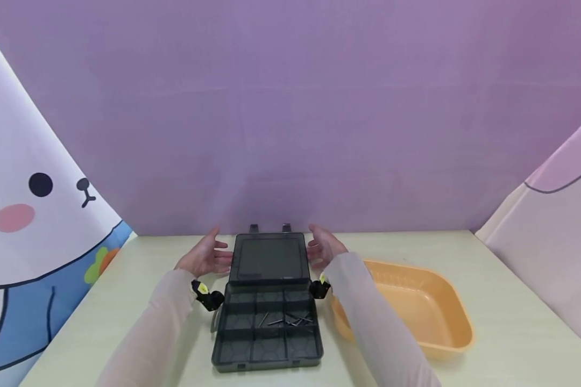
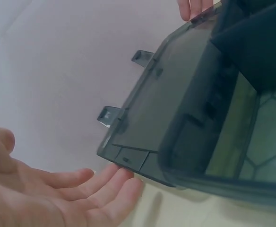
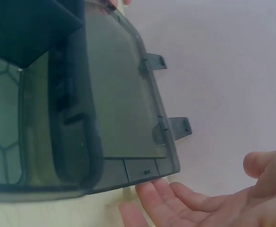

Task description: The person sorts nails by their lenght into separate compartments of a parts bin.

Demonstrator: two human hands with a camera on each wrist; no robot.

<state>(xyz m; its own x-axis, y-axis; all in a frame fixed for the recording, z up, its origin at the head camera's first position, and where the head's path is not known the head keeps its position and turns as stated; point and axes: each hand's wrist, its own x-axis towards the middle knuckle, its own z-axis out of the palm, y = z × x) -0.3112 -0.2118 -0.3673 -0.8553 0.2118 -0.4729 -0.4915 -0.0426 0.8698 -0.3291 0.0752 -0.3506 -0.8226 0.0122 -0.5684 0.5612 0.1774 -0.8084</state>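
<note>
A dark translucent divided storage box (image 1: 237, 352) lies on the table with its lid (image 1: 271, 259) swung back, two latch tabs standing at the lid's far edge. Several thin metal pieces (image 1: 297, 320), too small to name, lie in its middle compartments. My left hand (image 1: 207, 257) is at the lid's left side, fingers extended, fingertips at the edge in the left wrist view. On the opposite side my right hand (image 1: 324, 248) has its fingers loosely straight, with fingertips at the lid's right edge (image 3: 133, 183). Neither hand curls round the lid.
An orange-yellow plastic basin (image 1: 416, 306) stands on the table to the right, partly behind my right forearm. A purple backdrop (image 1: 290, 118) rises behind the table's far edge. A cartoon-printed cloth (image 1: 39, 231) hangs at the left.
</note>
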